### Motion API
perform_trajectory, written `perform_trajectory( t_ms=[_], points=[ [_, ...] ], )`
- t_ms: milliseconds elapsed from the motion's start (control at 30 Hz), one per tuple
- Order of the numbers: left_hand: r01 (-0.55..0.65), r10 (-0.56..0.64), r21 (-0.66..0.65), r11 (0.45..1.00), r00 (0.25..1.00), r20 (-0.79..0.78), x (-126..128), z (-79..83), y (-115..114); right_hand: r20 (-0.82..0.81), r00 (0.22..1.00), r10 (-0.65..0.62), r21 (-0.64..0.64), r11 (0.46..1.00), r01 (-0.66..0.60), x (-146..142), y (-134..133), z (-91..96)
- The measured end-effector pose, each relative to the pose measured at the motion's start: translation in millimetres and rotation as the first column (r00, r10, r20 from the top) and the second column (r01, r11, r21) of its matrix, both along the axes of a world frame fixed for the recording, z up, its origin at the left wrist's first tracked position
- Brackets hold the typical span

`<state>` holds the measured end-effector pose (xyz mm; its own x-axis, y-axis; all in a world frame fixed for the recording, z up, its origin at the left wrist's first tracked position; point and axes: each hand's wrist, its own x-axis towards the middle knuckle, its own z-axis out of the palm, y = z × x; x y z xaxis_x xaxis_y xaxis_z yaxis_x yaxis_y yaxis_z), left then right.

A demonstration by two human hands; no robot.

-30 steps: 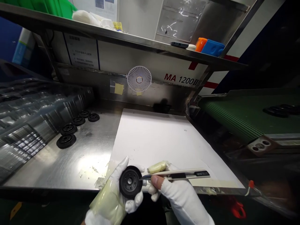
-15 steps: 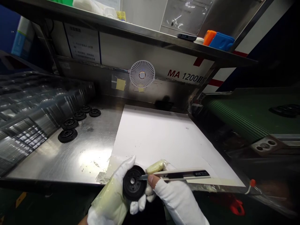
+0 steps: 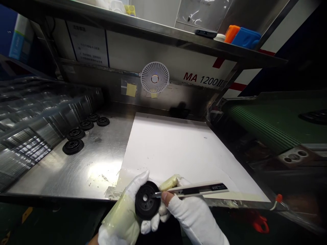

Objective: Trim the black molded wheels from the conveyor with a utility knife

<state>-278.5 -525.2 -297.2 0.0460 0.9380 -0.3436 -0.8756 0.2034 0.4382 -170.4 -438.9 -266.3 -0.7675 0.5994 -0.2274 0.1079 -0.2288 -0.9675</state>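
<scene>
- In the head view, my left grip [image 3: 122,214] is closed around a black disc [image 3: 146,207], with the thumb at one side and fingers under it; its face is turned up, I think so that I can see it well.
- My right grip [image 3: 190,211] is closed on a cutter knife [image 3: 201,189], held like a pen, probably for fine control. The blade tip is at the disc's face, near the centre hole; whether it touches, I cannot tell.
- The disc is in the air, near the front edge of a white sheet [image 3: 168,146], which perhaps protects the metal surface [image 3: 99,153].
- Five other black discs [image 3: 73,146] lie beside clear plastic trays [image 3: 51,131], at the left, maybe to leave the sheet free for my hands.
</scene>
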Motion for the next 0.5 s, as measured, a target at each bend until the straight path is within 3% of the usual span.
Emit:
perform_trajectory(
  t_ms=[333, 500],
  points=[
    [0.021, -0.021, -0.002, 1.000, 1.000, 0.007, 0, 3.6, 0, 0.053, 0.997, 0.050, -0.107, 0.993, -0.045, -1, 2, -3.2],
    [-0.016, 0.016, 0.002, 1.000, 0.999, -0.030, 1, 3.6, 1, 0.003, 0.999, -0.043, -0.059, 0.997, 0.043, 0, 2, -8.9]
  ],
)
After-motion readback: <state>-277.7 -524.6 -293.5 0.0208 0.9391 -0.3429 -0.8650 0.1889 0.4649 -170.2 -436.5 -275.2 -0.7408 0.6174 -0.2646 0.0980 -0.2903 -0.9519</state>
